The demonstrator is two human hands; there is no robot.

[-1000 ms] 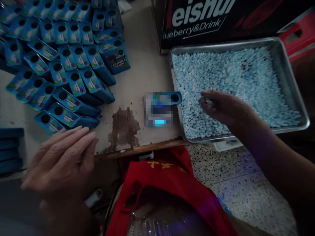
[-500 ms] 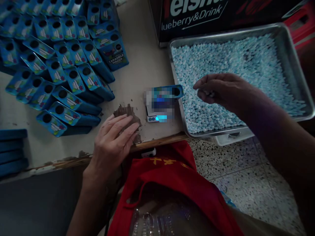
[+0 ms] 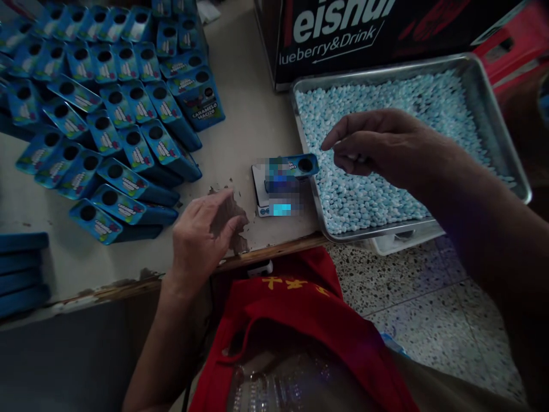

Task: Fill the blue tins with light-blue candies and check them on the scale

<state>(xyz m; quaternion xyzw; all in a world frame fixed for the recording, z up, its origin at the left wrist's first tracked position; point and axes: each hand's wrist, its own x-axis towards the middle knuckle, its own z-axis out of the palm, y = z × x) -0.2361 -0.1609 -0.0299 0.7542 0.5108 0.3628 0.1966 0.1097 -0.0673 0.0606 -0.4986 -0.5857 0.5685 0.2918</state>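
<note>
Candies point(image 3: 354, 156): few within right hand's point(image 3: 381, 142) curled grip, above tray point(image 3: 484, 80) | left hand point(image 3: 201, 234): slack, seemingly empty, near scale point(image 3: 261, 191) | care: snug hold limits spills

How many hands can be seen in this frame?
2: the left hand, over the peeled patch on the table, and the right hand, above the tray of pale-blue candies. Neither is hidden.

Black carton point(image 3: 364, 48) at the table's point(image 3: 240, 114) far side, part-lettered "lueberry&Drink", a slotted red plastic object point(image 3: 514, 48) to its right, a pale scrap point(image 3: 209, 11) to its left, and, below the tabletop's chipped wooden edge, I note speckled floor tiles point(image 3: 407, 280) in dim light.
</note>
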